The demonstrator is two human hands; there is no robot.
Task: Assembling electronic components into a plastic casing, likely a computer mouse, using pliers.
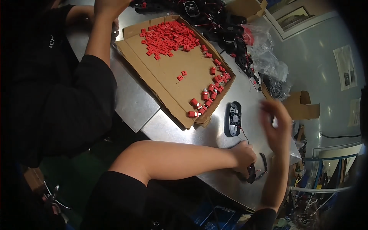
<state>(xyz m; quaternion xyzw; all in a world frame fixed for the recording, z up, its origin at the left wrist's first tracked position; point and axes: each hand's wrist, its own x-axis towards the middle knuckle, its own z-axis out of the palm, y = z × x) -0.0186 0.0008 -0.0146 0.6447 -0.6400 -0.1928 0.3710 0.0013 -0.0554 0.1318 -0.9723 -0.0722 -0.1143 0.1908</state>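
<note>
"State of the grip?"
"Left hand [243, 155] closed on a small black plastic part [251, 174]. Right hand [276, 126] raised to its right, blurred; cannot tell whether its fingers meet."
"Items about the grip?"
"Black oval plastic housing [229, 124] with round grey fan [235, 118], just beyond the left hand; thin red wire [244, 134] runs between them."

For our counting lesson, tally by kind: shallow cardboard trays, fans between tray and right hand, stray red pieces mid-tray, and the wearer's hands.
Shallow cardboard tray: 1
Fan: 1
Stray red pieces: 2
Left hand and right hand: 2
Total: 6
</note>
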